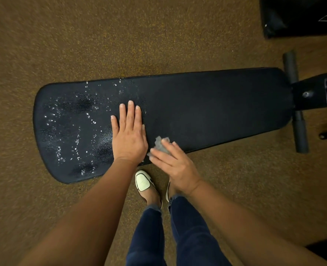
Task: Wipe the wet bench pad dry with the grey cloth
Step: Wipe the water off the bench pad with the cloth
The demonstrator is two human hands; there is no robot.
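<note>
- Long black textured bench pad point(197, 104): water beads point(68, 127) cover its left end.
- Crumpled grey cloth point(161, 144): at the pad's near edge, bunched under my right hand point(176, 164), whose fingers curl over it.
- My left hand point(129, 135): flat on the pad, fingers straight and together; I'd sweep the cloth leftward in overlapping strokes.

The black, pebble-textured bench pad point(216, 104) lies flat and lengthwise across the floor, tapering toward its right end. Water droplets point(76, 131) speckle its wider left part, while the right part looks dry. The small grey cloth point(161, 144) sits crumpled at the pad's near edge, held under the right hand point(175, 166).
</note>
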